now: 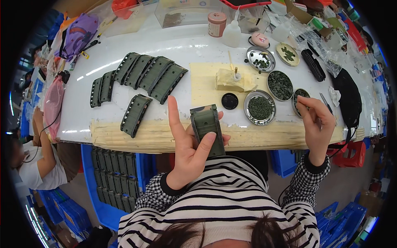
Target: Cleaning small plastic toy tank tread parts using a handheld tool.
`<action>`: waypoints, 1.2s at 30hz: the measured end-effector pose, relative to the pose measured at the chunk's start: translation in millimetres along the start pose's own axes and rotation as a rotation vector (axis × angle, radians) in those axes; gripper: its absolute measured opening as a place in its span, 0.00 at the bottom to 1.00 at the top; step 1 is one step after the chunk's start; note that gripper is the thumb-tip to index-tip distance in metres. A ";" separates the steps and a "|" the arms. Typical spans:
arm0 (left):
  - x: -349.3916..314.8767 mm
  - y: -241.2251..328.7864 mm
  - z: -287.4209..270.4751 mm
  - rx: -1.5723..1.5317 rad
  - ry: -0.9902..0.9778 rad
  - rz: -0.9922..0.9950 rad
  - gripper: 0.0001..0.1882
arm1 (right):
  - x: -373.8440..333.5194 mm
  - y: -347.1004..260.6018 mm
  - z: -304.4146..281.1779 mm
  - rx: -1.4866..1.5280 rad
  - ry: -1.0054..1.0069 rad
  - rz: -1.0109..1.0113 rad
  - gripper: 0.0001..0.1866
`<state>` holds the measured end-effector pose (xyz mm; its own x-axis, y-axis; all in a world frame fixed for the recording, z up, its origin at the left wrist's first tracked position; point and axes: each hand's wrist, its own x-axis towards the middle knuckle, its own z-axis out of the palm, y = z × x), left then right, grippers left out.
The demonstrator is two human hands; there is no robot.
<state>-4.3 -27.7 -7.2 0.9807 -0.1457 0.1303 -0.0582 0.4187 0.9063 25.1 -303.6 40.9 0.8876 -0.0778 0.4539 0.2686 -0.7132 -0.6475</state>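
Observation:
A dark green plastic part (203,120) with toothed long edges and a camouflage-patterned end lies in my left hand (186,153). The thumb presses on its face, other fingers support it from behind, and the index finger stretches away from it. My right hand (318,124) has its thumb and fingertips together at a small round dish (298,108) of tiny dark green pieces; anything between the fingertips is too small to make out. Round metal dishes of small green pieces stand beside it, one (273,115) nearer the middle and another (291,93) just behind.
Several similar green parts (167,80) lie at the left; one (135,115) sits closer. A taped block (231,80) with a small nozzle and a round black lid (229,101) are ahead. A blue crate (97,198) of green parts stands below left. A black mask (347,99) lies right.

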 end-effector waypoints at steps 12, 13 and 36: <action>-2.9 -1.4 -13.4 0.182 -0.101 0.012 0.10 | -10.0 -88.0 77.6 0.423 -0.324 -0.332 0.11; -3.3 -1.8 -15.0 0.144 -0.086 -0.009 0.10 | -10.4 -88.7 78.7 0.405 -0.327 -0.341 0.12; 1.7 6.9 10.5 0.156 0.111 0.113 0.30 | -8.2 -79.2 75.9 0.373 -0.304 -0.165 0.12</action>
<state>-4.9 -34.5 3.6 0.9803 -0.0021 0.1973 -0.1887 0.2821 0.9406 25.0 -193.7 42.0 0.8761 0.2605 0.4057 0.4802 -0.3969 -0.7822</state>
